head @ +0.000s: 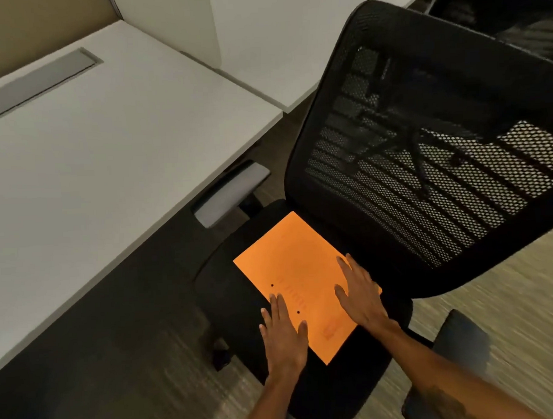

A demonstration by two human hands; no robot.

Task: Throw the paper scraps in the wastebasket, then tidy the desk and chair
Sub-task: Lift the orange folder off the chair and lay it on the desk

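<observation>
Orange sheet (290,272) flat on the black seat (340,393) of the mesh-backed chair (424,146), set at a slant, far corner close under the backrest, near corner toward the seat's front edge. Two small dark dots near its left edge; faint print across the middle, too blurred to read. Left hand (283,332) laid palm down on the sheet's near-left edge, fingers straight and slightly spread, gripping nothing, heel of the palm out over bare seat. Right hand (358,294) likewise palm down on the sheet's right side, just beside the foot of the backrest, fingers straight and apart, thumb out to the left, curled round nothing. Hands apart from each other, with one of the dots between them. Chair turned side-on to the white desk (93,169) and standing just beside its front edge, with a grey-padded armrest (230,195) close under the desktop's rim; touching or not, impossible to tell. Second armrest (461,337) at the lower right, dark and blurred. Long grey cover strip (38,83) let into the desk top near its back edge. Behind, a white divider panel (172,20), and a further white desk (293,34) to the right of it. Underneath, streaked grey-brown carpet (132,358), with a black caster (221,354) just showing left of the seat.
</observation>
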